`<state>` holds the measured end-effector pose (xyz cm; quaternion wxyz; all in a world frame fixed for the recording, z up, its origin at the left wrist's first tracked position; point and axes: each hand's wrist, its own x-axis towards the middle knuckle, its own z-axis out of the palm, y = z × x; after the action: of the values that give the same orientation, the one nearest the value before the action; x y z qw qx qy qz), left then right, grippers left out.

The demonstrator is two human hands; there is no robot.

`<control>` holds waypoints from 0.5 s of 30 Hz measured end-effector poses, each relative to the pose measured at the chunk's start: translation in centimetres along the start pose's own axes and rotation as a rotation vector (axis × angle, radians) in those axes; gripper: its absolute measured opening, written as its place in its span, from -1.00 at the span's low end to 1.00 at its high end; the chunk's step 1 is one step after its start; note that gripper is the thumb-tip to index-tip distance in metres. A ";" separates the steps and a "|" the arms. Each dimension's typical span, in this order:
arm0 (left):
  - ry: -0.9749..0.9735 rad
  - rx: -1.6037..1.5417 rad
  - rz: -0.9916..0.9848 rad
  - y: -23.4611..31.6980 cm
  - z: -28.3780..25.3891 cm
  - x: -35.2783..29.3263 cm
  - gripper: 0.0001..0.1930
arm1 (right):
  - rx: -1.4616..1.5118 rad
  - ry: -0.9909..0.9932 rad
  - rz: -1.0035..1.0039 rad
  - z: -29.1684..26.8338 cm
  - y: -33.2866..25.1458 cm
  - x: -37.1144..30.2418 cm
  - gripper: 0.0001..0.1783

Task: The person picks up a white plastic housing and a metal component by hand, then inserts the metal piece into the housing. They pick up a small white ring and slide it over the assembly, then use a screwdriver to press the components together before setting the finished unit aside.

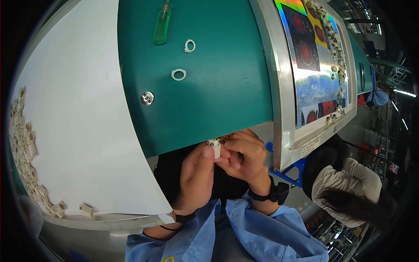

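Note:
Just off the near edge of the green table (209,100), my left hand (196,172) is closed round a small white plastic cylindrical part (217,151), thumb pressed along its side. Metal bits show at the top of the part. My right hand (248,153) is closed against it, its fingertips pinched beside the top; a small brownish thing shows there, too small to name. Beyond the hands lie a round metal disc (147,98), a white ring (178,74) and another white ring (189,46). Farther off is a green-handled screwdriver (161,28).
On the left, a white-lined tray (87,109) holds a heap of white cylindrical parts (30,161) along its far left side. A metal-framed tray (279,87) at right carries printed sheets and a row of small parts (339,56). Another person (345,187) sits beyond it.

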<state>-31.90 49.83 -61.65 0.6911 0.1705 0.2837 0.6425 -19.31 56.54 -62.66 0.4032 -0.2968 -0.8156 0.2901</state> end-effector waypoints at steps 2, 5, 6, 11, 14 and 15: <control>0.019 0.036 -0.017 0.0 -0.7 0.0 -0.58 | -0.041 0.046 -0.031 0.4 0.4 0.2 -0.54; 0.053 0.113 -0.052 0.2 -1.4 0.2 -0.59 | -0.105 -0.025 -0.050 0.2 0.7 0.5 -0.65; 0.025 0.117 -0.053 0.4 -1.5 0.4 -0.59 | -0.137 -0.060 -0.059 0.1 0.8 0.6 -0.70; 0.021 0.121 -0.080 -0.1 -1.8 0.3 -0.58 | -0.156 -0.112 -0.080 -0.6 1.3 0.5 -0.74; 0.044 0.150 -0.077 0.1 -1.2 0.1 -0.59 | -0.069 -0.095 -0.077 -0.8 1.2 0.3 -0.74; 0.039 0.171 -0.050 0.1 -0.8 0.3 -0.59 | -0.061 -0.083 -0.079 -0.9 1.1 0.2 -0.74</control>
<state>-32.48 50.02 -62.30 0.6842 0.2090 0.3551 0.6017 -18.43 57.57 -62.89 0.3710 -0.2644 -0.8510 0.2611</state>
